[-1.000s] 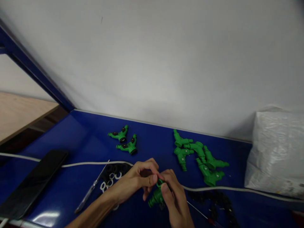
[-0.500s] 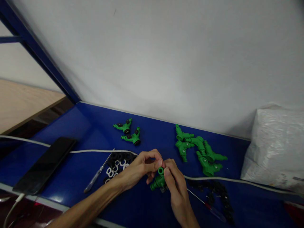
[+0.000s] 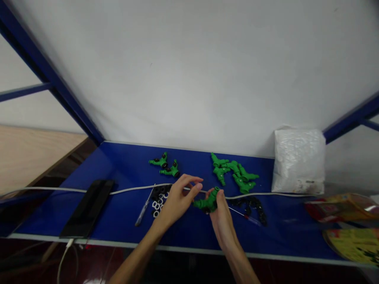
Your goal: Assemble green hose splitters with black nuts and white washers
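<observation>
My right hand is closed around a green Y-shaped hose connector, one branch pointing up past the thumb and another pointing left. Dark parts show on its underside. My left hand is just left of the connector, apart from it, thumb and fingers stretched out with nothing visible between them. Beside the left wrist lie white rings and black rings, partly hidden by the hand. Small black parts lie right of my right hand, near a screwdriver with a red and clear handle.
Two green connectors with black fittings lie at the back left. Several plain green connectors form a pile at the back right. A clear-handled screwdriver, black phone, white cable, white wrapped package and colourful packets are also on the blue table.
My left hand has come away from the connector, its fingers opening. The right hand still holds the connector, now turned. The view has shifted, showing more of the table's right side.
</observation>
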The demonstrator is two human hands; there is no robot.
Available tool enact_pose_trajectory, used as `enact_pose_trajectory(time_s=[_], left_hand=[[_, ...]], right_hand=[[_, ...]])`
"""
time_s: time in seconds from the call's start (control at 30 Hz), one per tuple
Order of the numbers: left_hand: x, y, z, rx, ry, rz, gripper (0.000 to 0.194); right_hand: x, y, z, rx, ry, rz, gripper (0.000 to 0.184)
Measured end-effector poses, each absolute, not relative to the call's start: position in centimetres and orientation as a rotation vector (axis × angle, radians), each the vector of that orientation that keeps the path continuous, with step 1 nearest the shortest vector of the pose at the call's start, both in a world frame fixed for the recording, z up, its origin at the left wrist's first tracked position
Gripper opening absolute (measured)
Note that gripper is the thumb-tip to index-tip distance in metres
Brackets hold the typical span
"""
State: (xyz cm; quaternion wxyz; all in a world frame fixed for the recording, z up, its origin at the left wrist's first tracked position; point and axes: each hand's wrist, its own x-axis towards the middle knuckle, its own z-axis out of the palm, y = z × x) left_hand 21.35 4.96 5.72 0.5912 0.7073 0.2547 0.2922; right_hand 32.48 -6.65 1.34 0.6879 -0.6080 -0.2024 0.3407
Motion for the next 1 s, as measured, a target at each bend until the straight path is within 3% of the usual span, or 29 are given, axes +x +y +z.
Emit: enact_pose_trajectory(time_s=[0.27, 0.4, 0.53, 0.63, 0.8, 1.0], left_hand=[[19.6, -0.5, 1.8, 1.545, 0.765, 0.601, 0.036], [19.5, -1.0, 1.8, 1.577, 0.827, 0.628, 0.035], [19.0, -1.4, 3.1, 1.705, 0.800, 0.657, 0.031], [18.7, -1.3, 3.7, 1.737, 0.796, 0.634, 0.031], [15.7, -0.3, 3.2, 1.776, 0.940, 0.651, 0.032], [10.2, 1.2, 0.7, 2.160, 1.155, 0.741, 0.021]], right_hand=[[30.7, -9.3, 0.5, -1.210, -0.101, 0.901, 0.059], [31.1, -11.7, 1.1, -1.230, -0.175, 0.997, 0.050], [32.1, -13.1, 1.6, -1.397, -0.456, 1.015, 0.058], [32.4, -12.4, 1.4, -1.536, -0.716, 1.020, 0.053], [31.9, -10.9, 1.5, -1.585, -0.730, 1.018, 0.039], [31.6, -11.0, 1.5, -1.578, -0.634, 0.999, 0.042]])
